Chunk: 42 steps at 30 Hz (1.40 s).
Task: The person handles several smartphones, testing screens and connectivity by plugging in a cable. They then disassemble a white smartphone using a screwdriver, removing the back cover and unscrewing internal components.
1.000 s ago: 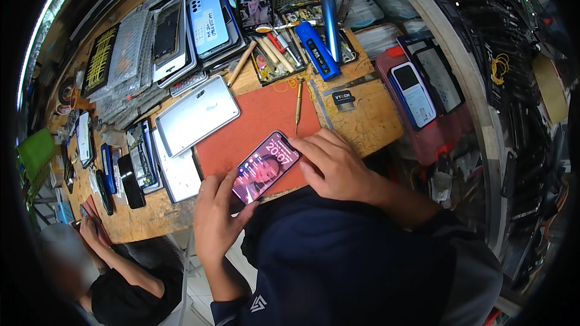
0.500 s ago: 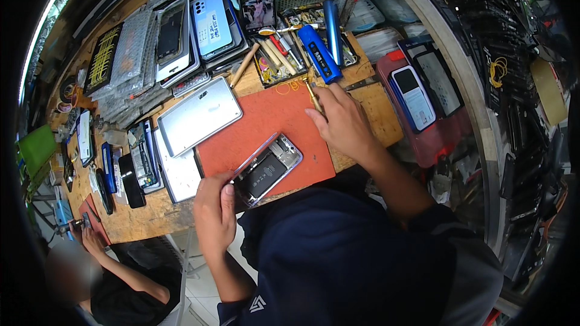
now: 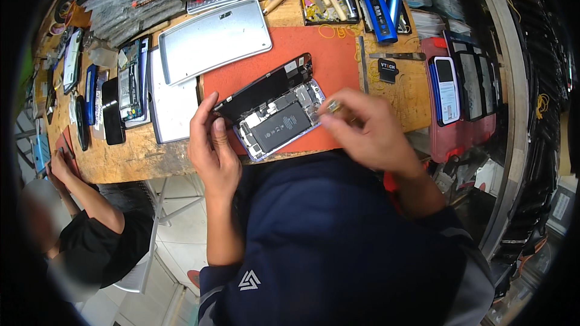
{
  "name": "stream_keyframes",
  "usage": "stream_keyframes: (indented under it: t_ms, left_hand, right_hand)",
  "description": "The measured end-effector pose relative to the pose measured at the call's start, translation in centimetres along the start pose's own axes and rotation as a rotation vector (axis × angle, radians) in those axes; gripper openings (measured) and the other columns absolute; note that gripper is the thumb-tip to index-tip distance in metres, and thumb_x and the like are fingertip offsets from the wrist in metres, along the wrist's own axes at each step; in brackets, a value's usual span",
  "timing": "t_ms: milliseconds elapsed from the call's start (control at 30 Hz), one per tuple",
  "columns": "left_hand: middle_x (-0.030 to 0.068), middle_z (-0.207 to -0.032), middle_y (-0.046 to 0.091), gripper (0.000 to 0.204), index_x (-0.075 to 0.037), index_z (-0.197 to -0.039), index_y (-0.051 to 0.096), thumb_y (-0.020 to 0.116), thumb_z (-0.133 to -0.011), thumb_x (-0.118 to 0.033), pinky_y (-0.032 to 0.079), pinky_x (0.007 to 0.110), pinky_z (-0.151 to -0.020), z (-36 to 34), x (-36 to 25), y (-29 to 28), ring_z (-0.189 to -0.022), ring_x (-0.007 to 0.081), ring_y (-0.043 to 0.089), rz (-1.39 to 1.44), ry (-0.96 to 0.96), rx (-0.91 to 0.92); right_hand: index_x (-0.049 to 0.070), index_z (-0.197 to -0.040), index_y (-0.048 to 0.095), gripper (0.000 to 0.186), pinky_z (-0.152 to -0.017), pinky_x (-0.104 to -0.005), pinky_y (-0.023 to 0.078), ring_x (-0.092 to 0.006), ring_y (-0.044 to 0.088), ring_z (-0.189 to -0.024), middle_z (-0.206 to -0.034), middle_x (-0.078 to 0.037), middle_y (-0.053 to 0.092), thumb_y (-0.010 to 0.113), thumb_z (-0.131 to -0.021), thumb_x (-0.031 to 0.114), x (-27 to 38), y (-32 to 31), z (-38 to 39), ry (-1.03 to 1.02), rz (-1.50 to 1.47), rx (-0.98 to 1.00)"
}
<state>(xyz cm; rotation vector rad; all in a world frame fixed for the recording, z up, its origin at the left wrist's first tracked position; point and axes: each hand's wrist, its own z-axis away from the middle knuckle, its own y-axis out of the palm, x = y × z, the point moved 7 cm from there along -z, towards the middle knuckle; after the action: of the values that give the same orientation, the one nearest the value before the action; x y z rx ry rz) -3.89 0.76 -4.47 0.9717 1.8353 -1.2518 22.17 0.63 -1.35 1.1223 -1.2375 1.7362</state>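
Observation:
An opened smartphone [image 3: 283, 128] lies tilted at the near part of a red mat [image 3: 335, 63]. Its dark battery and inner boards show. The phone's screen panel [image 3: 263, 93] is raised along the far long side, still against the body. With thumb and fingers my left hand [image 3: 212, 148] grips the phone's left end at the screen's edge. Closed around a small brass-coloured screwdriver [image 3: 335, 107], my right hand [image 3: 370, 125] is beside the phone's right end. Its fingers partly cover the tool, and whether the tip touches the phone cannot be made out.
A silver metal tray [image 3: 211, 42] overlaps the mat's far left. Beyond are a blue electric screwdriver [image 3: 377, 9] and a tool box [image 3: 329, 0]. A flat blade [image 3: 399, 56] and a black card-like piece [image 3: 387, 71] lie to the right. Another person's hand [image 3: 59, 166] works at far left.
My right hand came from the mat's far right edge to the phone's right end with the screwdriver. The screen panel is swung open wider. The view has shifted.

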Motion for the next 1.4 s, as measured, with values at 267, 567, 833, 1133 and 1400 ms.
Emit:
stream_keyframes:
  t_ms: [267, 567, 833, 1133, 1400]
  left_hand:
    - [0.0099, -0.108, 0.073, 0.031, -0.002, -0.138, 0.065, 0.055, -0.109, -0.005, 0.052, 0.028, -0.075, -0.6, 0.3, 0.2, -0.083, 0.013, 0.064, 0.033, -0.093, 0.012]
    - [0.0003, -0.091, 0.062, 0.032, -0.004, -0.14, 0.066, 0.054, -0.11, -0.01, 0.047, 0.023, -0.07, -0.8, 0.5, 0.2, -0.077, 0.0063, 0.053, 0.052, -0.099, 0.021]
    - [0.0175, -0.117, 0.075, 0.032, -0.001, -0.137, 0.066, 0.053, -0.108, -0.006, 0.054, 0.033, -0.08, -0.9, 0.6, 0.1, -0.088, 0.0194, 0.07, 0.022, -0.079, 0.028]
    - [-0.0027, -0.087, 0.058, 0.033, -0.004, -0.14, 0.065, 0.054, -0.11, -0.01, 0.044, 0.022, -0.067, -0.9, 0.8, 0.3, -0.074, 0.0047, 0.049, 0.064, -0.067, -0.003]
    - [-0.0002, -0.091, 0.063, 0.033, -0.003, -0.14, 0.065, 0.054, -0.11, -0.008, 0.044, 0.023, -0.066, -0.8, 0.7, 0.3, -0.075, 0.0054, 0.051, 0.033, -0.072, 0.004]
  right_hand:
    - [0.004, -0.104, 0.068, 0.019, -0.068, -0.047, 0.056, -0.0355, 0.073, -0.082, -0.089, -0.014, 0.073, 0.072, -0.085, 0.003, 1.8, 6.2, -4.1, -0.32, 0.401, 0.034]
    - [0.005, -0.105, 0.07, 0.02, -0.067, -0.0488, 0.055, -0.0372, 0.072, -0.082, -0.089, -0.013, 0.074, 0.073, -0.085, 0.007, 3.4, 7.3, -5.7, -0.38, 0.726, 0.287]
    - [0.004, -0.102, 0.07, 0.016, -0.072, -0.0489, 0.055, -0.0384, 0.072, -0.082, -0.09, -0.016, 0.074, 0.073, -0.088, 0.01, 2.5, 5.8, -6.9, -0.318, 0.5, 0.208]
    - [0.005, -0.092, 0.069, 0.008, -0.068, -0.05, 0.057, -0.0373, 0.073, -0.081, -0.085, -0.014, 0.074, 0.069, -0.089, 0.012, 3.3, 6.5, -6.3, -0.456, 0.675, 0.181]
    - [0.004, -0.101, 0.068, 0.017, -0.073, -0.0516, 0.054, -0.0394, 0.071, -0.085, -0.093, -0.015, 0.075, 0.074, -0.087, 0.011, 2.8, 6.7, -7.3, -0.335, 0.673, 0.298]
